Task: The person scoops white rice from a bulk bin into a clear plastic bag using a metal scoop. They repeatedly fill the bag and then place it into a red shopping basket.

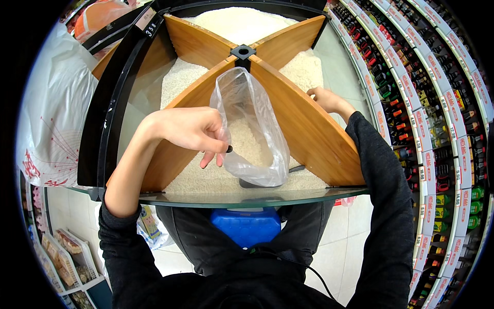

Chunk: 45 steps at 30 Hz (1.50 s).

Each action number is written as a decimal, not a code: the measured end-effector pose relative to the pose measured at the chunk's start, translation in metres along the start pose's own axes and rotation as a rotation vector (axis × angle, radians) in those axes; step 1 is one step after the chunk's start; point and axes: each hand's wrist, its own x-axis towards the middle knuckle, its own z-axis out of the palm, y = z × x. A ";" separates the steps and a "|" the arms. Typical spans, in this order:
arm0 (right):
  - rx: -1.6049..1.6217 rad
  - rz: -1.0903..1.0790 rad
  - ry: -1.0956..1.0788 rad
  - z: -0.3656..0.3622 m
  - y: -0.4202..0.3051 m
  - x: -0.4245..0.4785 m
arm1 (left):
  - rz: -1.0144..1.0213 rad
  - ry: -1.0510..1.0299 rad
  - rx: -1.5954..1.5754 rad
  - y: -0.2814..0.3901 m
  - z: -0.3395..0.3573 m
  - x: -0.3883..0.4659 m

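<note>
My left hand (193,129), on the left of the front compartment, pinches the rim of a clear plastic bag (278,154). The bag hangs with its mouth spread, and pale rice grains (247,141) show through it. Under it, on the loose rice (193,175) of the front compartment, lies a dark scoop (295,169), mostly hidden by the bag. My right hand (328,100) reaches over the right wooden divider (305,123) into the neighbouring rice (305,69). Its fingers are bent and partly hidden behind the divider, so I cannot tell whether they hold anything.
Wooden boards meet at a black centre post (243,51). A curved glass edge (251,199) runs in front of me, with a blue plastic box (247,224) below it. Shelves of bottles (401,116) curve along the right. A white plastic bag (58,104) stands at left.
</note>
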 end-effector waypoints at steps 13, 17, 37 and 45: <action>0.700 -0.101 0.179 -0.016 -0.012 -0.008 | 0.045 0.014 -0.006 -0.005 0.000 -0.001; 0.783 -0.125 0.260 -0.025 -0.005 -0.007 | 0.050 0.014 0.008 -0.002 -0.001 0.001; 0.153 -0.580 0.235 -0.089 -0.104 -0.109 | 0.069 0.010 0.047 -0.006 -0.002 0.000; -0.164 -0.804 0.391 -0.049 -0.132 -0.104 | 0.033 -0.006 0.047 -0.003 -0.003 0.000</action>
